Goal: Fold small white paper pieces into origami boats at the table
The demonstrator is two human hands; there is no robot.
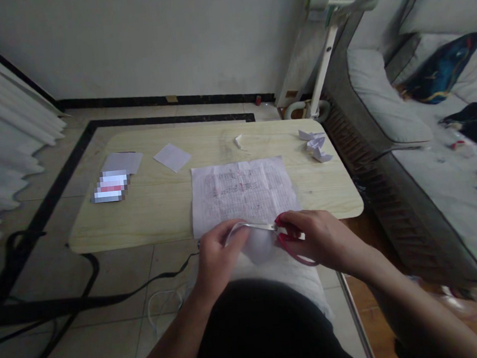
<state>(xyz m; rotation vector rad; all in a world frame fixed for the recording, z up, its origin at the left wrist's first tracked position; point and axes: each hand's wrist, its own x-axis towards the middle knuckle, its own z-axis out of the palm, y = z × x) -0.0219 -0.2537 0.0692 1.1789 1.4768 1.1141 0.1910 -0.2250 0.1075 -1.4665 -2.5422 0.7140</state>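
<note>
My left hand (pixel 222 251) pinches a piece of white paper (pixel 258 245) just over my lap, at the near edge of the table. In my right hand (pixel 317 233) is a pair of scissors (pixel 291 247) with red handles, my fingers through the loops. Its metal blades point left and lie along the paper's upper edge, close to my left fingertips. Whether the blades are parted I cannot make out. Just beyond both hands, a creased sheet of printed paper (pixel 244 192) lies flat on the table.
The pale wooden table (pixel 161 209) bears a white square of paper (pixel 172 157), a paper stack (pixel 122 163), a blurred-out bright item (pixel 111 187), a small paper scrap (pixel 239 142) and folded paper pieces (pixel 316 146). A grey sofa (pixel 459 197) stands right; a dark strap (pixel 147 283) hangs left.
</note>
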